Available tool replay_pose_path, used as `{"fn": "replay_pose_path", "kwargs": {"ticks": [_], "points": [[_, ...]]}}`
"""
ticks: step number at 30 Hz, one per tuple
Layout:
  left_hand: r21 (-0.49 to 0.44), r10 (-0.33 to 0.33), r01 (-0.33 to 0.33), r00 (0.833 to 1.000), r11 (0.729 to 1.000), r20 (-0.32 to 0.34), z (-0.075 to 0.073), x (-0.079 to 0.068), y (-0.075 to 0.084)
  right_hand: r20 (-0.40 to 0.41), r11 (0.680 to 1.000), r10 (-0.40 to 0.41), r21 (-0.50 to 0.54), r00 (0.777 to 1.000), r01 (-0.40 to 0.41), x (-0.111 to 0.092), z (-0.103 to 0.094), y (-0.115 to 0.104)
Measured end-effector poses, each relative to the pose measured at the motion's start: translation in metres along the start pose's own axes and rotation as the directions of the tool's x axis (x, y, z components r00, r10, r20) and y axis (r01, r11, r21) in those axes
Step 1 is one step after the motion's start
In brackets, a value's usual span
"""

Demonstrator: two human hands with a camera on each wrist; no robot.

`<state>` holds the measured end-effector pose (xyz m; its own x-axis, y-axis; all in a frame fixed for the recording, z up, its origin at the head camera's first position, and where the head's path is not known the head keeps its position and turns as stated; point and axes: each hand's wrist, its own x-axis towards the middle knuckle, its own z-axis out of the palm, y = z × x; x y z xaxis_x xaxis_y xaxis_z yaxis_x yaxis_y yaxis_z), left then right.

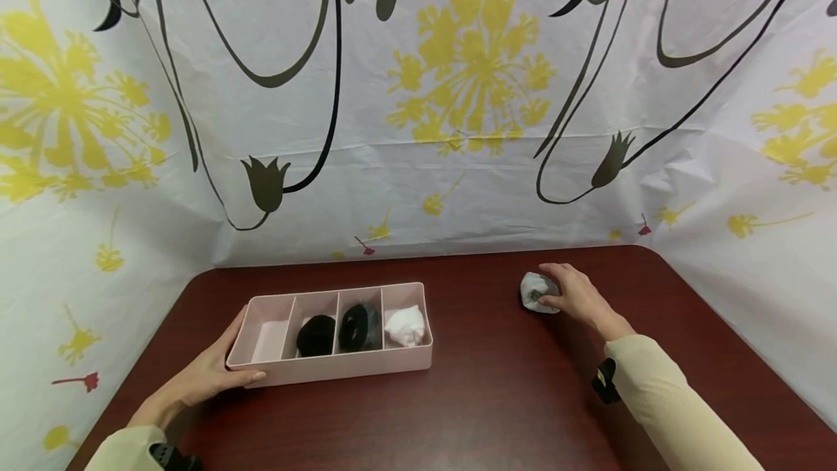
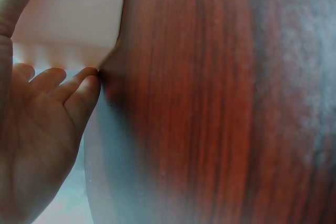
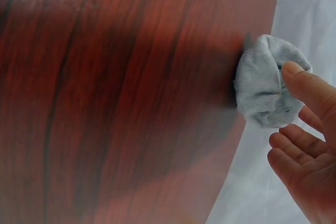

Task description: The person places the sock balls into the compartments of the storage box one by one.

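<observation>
At the left of the head view stands a pale pink divided box (image 1: 340,367), its front wall facing me. My left hand (image 1: 203,369) grips its left end, thumb along the front wall; in the left wrist view the fingertips (image 2: 81,80) press its end wall. Black rolled bundles (image 1: 317,335) sit in the two middle compartments, and a white rolled bundle (image 1: 407,325) in the rightmost. To the right, my right hand (image 1: 578,296) pinches a balled grey sock (image 3: 262,85) on the table. Its thumb lies over the sock, with the index finger partly hidden behind.
The dark red wood-grain table (image 1: 484,384) has rounded far corners. White sheeting with yellow and grey plant prints (image 1: 471,187) hangs behind it and along both sides. The box's leftmost compartment (image 1: 269,340) shows only its bare floor.
</observation>
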<state>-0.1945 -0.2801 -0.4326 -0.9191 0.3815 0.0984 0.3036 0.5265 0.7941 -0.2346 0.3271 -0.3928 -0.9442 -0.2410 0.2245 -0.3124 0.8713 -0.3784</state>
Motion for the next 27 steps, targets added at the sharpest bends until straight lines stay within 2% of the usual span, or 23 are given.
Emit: {"fn": "replay_pose_path", "kwargs": {"ticks": [8, 17, 27], "points": [[0.020, -0.038, 0.038, 0.999, 0.999, -0.002, -0.001, 0.001, 0.001, 0.003, 1.000, 0.004, 0.001, 1.000, -0.004, 0.003, 0.003, 0.002], [-0.037, -0.016, 0.016, 1.000, 0.999, 0.009, 0.000, 0.000, 0.000, -0.035, 1.000, 0.018, 0.012, 0.999, -0.018, 0.006, 0.009, -0.001], [-0.028, -0.012, 0.012, 1.000, 1.000, 0.006, 0.000, 0.000, -0.002, -0.080, 0.999, 0.029, 0.030, 0.996, -0.027, 0.005, 0.016, -0.006]]}}
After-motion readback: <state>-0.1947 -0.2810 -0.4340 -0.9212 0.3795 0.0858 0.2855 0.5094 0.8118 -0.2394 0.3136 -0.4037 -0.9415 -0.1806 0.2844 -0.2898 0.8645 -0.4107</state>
